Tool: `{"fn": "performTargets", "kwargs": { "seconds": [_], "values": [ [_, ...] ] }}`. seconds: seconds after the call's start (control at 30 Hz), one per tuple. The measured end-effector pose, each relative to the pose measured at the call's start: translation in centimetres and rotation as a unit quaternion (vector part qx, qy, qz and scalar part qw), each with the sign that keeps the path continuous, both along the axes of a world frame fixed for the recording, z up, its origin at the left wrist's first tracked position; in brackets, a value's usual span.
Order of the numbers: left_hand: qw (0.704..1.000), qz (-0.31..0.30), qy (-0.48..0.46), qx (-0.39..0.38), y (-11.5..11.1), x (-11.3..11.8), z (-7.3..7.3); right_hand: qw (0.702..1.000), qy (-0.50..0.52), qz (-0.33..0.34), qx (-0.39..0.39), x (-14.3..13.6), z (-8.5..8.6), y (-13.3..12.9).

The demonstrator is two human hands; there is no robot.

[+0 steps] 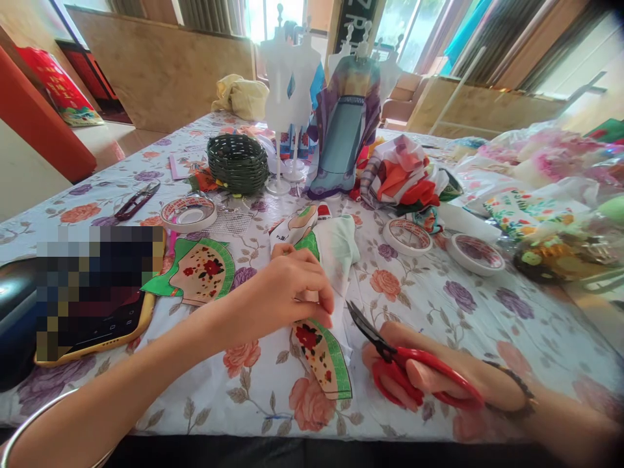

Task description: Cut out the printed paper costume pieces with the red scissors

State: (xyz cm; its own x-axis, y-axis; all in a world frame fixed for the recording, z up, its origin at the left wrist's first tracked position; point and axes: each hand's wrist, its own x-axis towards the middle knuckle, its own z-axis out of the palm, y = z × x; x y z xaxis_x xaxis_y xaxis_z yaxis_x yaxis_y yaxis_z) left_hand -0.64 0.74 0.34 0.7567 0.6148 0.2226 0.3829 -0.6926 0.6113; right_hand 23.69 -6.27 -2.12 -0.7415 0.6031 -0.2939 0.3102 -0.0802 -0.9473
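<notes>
White floral cloth covered the table (429,305), the largest thing in view. On its far side, a small dress form in a blue and purple garment (347,146); to the left of that, a dark woven basket (237,166).

The printed fabric (329,367), patterned in green, tan and red, lay on the near middle of the table. It passed under the left hand (322,313) and showed on both its near and far sides; the right hand (414,370) was just beside it, to the right.

Left hand: palm down, fingers bent and touching the fabric about midway. Could not tell whether the fingertips were pinching it. Right hand: closed around the red-handled scissors (407,364), fingers through the loops.

Fabric's long axis ran roughly near to far, the green-edged end pointing toward the wearer and slanting slightly right. Its white part spread on the far side of the left hand. Scissors slanted, black tips forward and left toward the fabric, apart from it.

Smaller things: a cut piece with a matching print (207,266) to the left, and purple-handled snips (136,201) farther off.
</notes>
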Motion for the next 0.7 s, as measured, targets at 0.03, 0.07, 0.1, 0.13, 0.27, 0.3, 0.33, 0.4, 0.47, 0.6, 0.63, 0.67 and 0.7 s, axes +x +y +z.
{"fn": "performTargets", "kwargs": {
  "seconds": [0.03,0.07,0.1,0.13,0.27,0.3,0.33,0.4,0.47,0.6,0.63,0.67,0.7],
  "values": [
    [1.000,-0.013,0.024,0.003,0.2,0.0,-0.2,1.000,0.006,-0.005,0.003,0.0,-0.1,0.0],
    [0.999,-0.029,0.045,0.002,0.3,0.0,-0.4,1.000,0.008,-0.014,0.007,0.0,-0.1,0.0],
    [0.997,-0.041,0.061,0.000,0.4,0.0,-0.7,1.000,0.007,-0.018,0.006,-0.1,-0.1,0.1],
    [0.996,-0.050,0.075,-0.003,0.5,0.0,-0.9,1.000,0.008,-0.020,0.007,-0.1,0.0,0.1],
    [0.994,-0.059,0.090,-0.008,0.7,-0.1,-1.2,0.999,0.027,-0.039,0.021,-0.6,0.3,0.4],
    [0.994,-0.058,0.088,-0.005,0.7,-0.2,-1.2,0.997,0.038,-0.057,0.027,-0.8,0.2,0.6],
    [0.995,-0.057,0.088,-0.001,0.8,-0.2,-1.2,0.995,0.048,-0.079,0.035,-0.9,0.1,0.7],
    [0.994,-0.056,0.094,0.007,1.0,-0.5,-1.2,0.988,0.064,-0.122,0.067,-1.1,-0.3,1.0],
    [0.994,-0.055,0.097,0.016,1.3,-0.8,-1.4,0.976,0.066,-0.168,0.119,-1.1,-0.8,1.4],
    [0.992,-0.042,0.112,0.046,2.0,-1.1,-2.2,0.954,0.066,-0.225,0.186,-1.0,-1.6,1.9],
    [0.990,-0.038,0.120,0.054,2.2,-1.1,-2.3,0.952,0.065,-0.231,0.189,-1.0,-1.6,1.9],
    [0.989,-0.037,0.127,0.061,2.3,-1.2,-2.3,0.951,0.064,-0.239,0.187,-1.0,-1.7,1.9],
    [0.989,-0.039,0.130,0.065,2.3,-1.2,-2.3,0.950,0.061,-0.245,0.182,-1.1,-1.7,1.9]
  ]
}}
